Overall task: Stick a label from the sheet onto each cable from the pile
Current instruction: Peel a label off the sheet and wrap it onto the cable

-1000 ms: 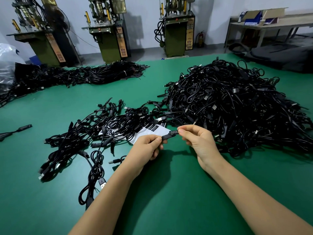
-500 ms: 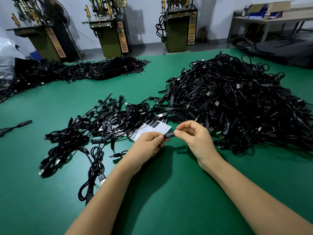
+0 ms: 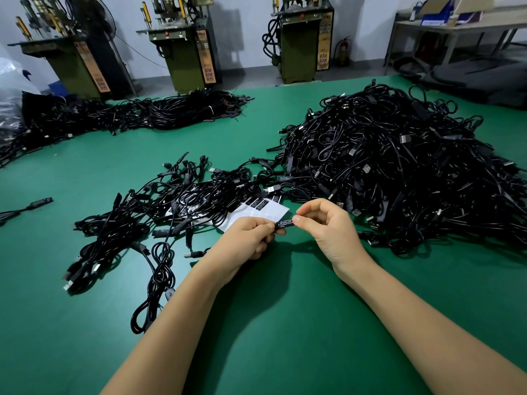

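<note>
My left hand (image 3: 251, 238) grips a cable's small black controller block (image 3: 283, 224) above the green table (image 3: 285, 323). A black label with white print lies on the block's top face. My right hand (image 3: 328, 226) pinches the block's right end with thumb and forefinger. Just behind my hands lies the white label sheet (image 3: 268, 213), with a few black labels left along its far edge. A big pile of black cables (image 3: 399, 166) rises at the right. A flatter heap of black cables (image 3: 159, 212) spreads at the left, partly over the sheet.
More bundled black cables (image 3: 171, 112) lie along the table's far left side. A single connector (image 3: 34, 203) lies at the left edge. Three green machines (image 3: 188, 49) stand on the floor beyond the table. A workbench with boxes (image 3: 456, 21) stands at the far right.
My hands have drawn closer together over the block; the right fingertips moved from holding the label above it to pinching it against the block.
</note>
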Motion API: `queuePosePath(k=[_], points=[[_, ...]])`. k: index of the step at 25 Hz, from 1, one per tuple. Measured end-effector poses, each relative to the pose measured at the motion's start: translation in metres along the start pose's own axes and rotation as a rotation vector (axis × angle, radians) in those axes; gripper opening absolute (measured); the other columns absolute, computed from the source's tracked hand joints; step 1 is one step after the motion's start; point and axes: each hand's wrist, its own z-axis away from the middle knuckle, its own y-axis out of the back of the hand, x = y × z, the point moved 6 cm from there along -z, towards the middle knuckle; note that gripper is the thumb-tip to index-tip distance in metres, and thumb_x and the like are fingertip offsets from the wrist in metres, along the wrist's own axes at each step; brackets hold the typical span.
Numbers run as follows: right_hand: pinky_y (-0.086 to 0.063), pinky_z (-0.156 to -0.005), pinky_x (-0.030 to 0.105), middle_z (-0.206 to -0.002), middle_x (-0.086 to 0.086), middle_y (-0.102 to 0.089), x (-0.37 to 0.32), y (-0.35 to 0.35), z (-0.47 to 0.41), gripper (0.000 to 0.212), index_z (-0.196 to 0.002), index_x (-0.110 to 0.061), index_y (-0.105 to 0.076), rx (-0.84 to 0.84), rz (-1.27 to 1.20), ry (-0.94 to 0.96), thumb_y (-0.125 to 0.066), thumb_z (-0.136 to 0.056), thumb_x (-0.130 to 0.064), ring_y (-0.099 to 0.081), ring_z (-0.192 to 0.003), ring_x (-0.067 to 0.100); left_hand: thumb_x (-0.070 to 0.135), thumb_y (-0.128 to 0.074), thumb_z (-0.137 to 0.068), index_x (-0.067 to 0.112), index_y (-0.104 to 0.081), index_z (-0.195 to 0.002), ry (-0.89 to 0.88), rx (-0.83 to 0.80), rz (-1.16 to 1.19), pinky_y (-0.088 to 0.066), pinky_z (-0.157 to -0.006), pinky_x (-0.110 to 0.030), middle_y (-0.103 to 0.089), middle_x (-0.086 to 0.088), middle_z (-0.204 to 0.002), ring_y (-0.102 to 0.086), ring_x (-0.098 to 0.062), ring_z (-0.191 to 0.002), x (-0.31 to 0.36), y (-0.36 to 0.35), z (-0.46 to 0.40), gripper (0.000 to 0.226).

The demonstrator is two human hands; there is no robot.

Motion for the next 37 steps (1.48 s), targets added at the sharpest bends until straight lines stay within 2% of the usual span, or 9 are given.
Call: queuePosePath(k=[5,11,17,32,37], points=[[-0.044,-0.066,0.009,-0.071,-0.010,-0.065,-0.0008,-0.0012,0.0001,0.017,-0.079,-0.018,-0.063,-0.003,0.004,-0.002,-0.072,-0.081,-0.004,-0.059,-0.068,0.000,0.009,-0.041,-0.101,-0.008,-0.062,-0.103,0.006,-0.012,0.041,-0.022,-0.036,-0.012,-0.046,0.010,-0.053,-0.029,-0.002,-0.039,-0.0016,0.0007,-0.0012,0.027],[-0.044,-0.066,0.009,-0.074,-0.007,-0.066,-0.0019,-0.0010,0.0007,0.016,-0.080,-0.017,-0.064,0.000,0.001,-0.009,-0.072,-0.081,-0.004,-0.059,-0.069,-0.001,0.010,-0.042,-0.101,-0.002,-0.065,-0.097,-0.004,-0.026,0.055,-0.023,-0.036,-0.012,-0.046,0.010,-0.054,-0.029,-0.002,-0.039,-0.0029,0.0012,-0.0024,0.026],[-0.039,-0.057,0.005,-0.074,-0.005,-0.066,-0.0035,-0.0007,-0.0002,0.015,-0.079,-0.017,-0.063,0.010,-0.020,-0.029,-0.070,-0.083,-0.004,-0.057,-0.062,-0.005,0.008,-0.040,-0.101,-0.004,-0.063,-0.101,-0.007,-0.075,0.110,-0.020,-0.036,-0.011,-0.045,0.007,-0.057,-0.028,-0.001,-0.039,-0.0005,0.0002,0.0000,0.026],[-0.040,-0.058,0.006,-0.074,-0.005,-0.064,-0.0048,-0.0031,0.0004,0.017,-0.079,-0.017,-0.062,-0.006,0.005,-0.033,-0.070,-0.082,-0.003,-0.055,-0.062,-0.006,0.008,-0.039,-0.102,-0.001,-0.064,-0.099,-0.010,-0.111,0.130,-0.021,-0.035,-0.010,-0.046,0.009,-0.056,-0.028,0.000,-0.038,-0.0022,0.0006,-0.0028,0.027],[-0.039,-0.059,0.007,-0.074,-0.004,-0.064,-0.0044,-0.0039,0.0005,0.016,-0.080,-0.017,-0.062,-0.010,0.010,-0.039,-0.069,-0.083,-0.002,-0.055,-0.062,-0.005,0.009,-0.040,-0.101,-0.008,-0.062,-0.101,-0.011,-0.097,0.105,-0.021,-0.035,-0.011,-0.043,0.005,-0.058,-0.027,-0.001,-0.038,-0.0034,0.0018,-0.0036,0.027]])
